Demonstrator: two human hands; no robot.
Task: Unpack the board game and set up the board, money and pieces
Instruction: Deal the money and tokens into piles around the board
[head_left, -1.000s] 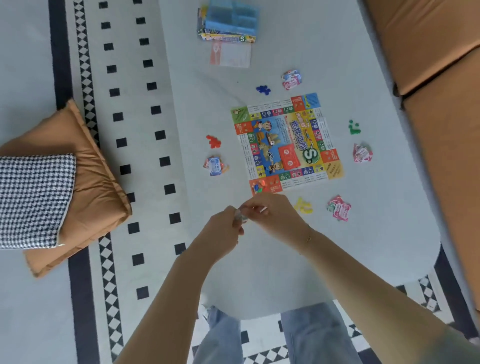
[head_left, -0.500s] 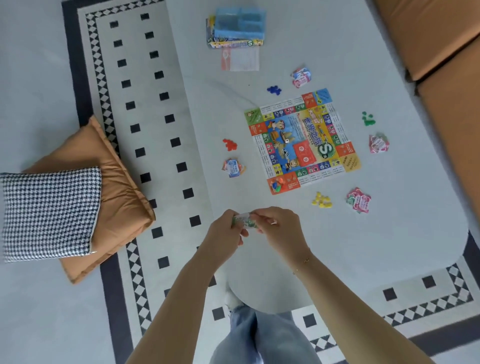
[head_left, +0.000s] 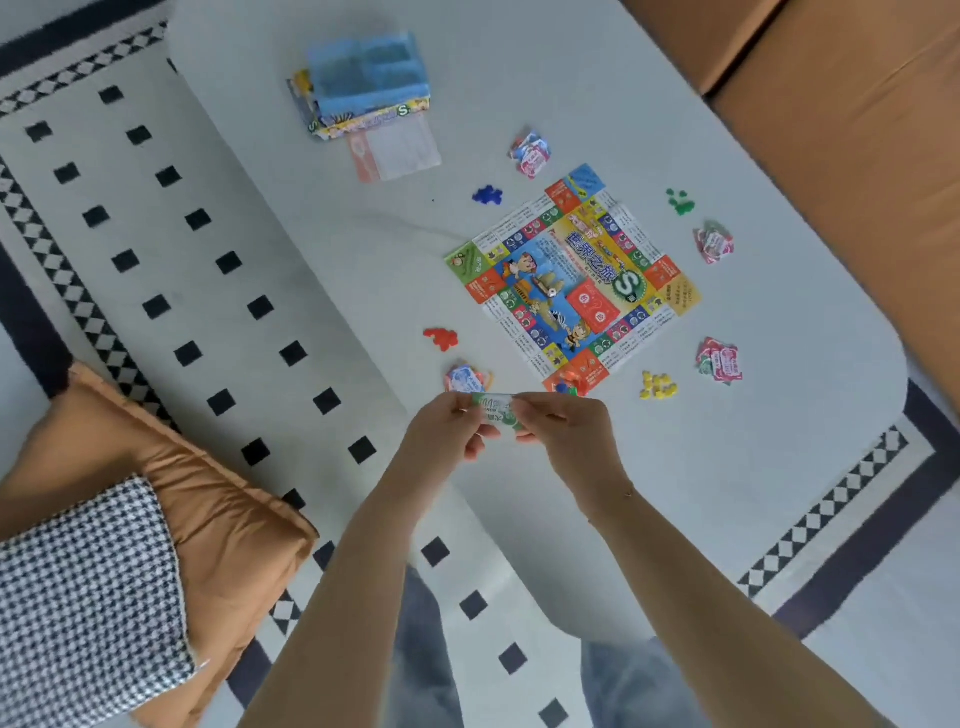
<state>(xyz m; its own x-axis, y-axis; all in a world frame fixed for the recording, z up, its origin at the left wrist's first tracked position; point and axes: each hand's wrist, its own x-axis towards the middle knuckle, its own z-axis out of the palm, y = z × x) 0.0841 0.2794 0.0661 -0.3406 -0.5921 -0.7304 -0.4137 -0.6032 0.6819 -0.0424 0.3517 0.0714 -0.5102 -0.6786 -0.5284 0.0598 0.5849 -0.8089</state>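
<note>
Most of the setup looks done, judging by how things lie on the white table (head_left: 322, 218). Going left to right: a tan cushion (head_left: 197, 499) and a houndstooth pillow (head_left: 78, 592) sit on the patterned rug (head_left: 130, 234), off the table and out of the way. The game box (head_left: 363, 98) with a blue tray on top rests at the far side, a leaflet (head_left: 397, 150) just beside it. Red pieces (head_left: 441, 339) and a money stack (head_left: 464, 378) lie left of the board (head_left: 571, 283); blue pieces (head_left: 487, 195) and another stack (head_left: 529, 154) lie beyond it. The board is spread flat with a red card deck on it and small tokens on its near corner. The left hand (head_left: 447, 428) and right hand (head_left: 566, 431) both pinch a green banknote bundle (head_left: 496, 408), held above the table just before the board's near corner. Yellow pieces (head_left: 658, 387) with a stack (head_left: 719, 361), and green pieces (head_left: 679, 200) with a stack (head_left: 712, 242), lie to the right. What seems left is placing this last green money; nothing blocks the open table near the hands. A tan sofa (head_left: 831, 156) borders the right.
</note>
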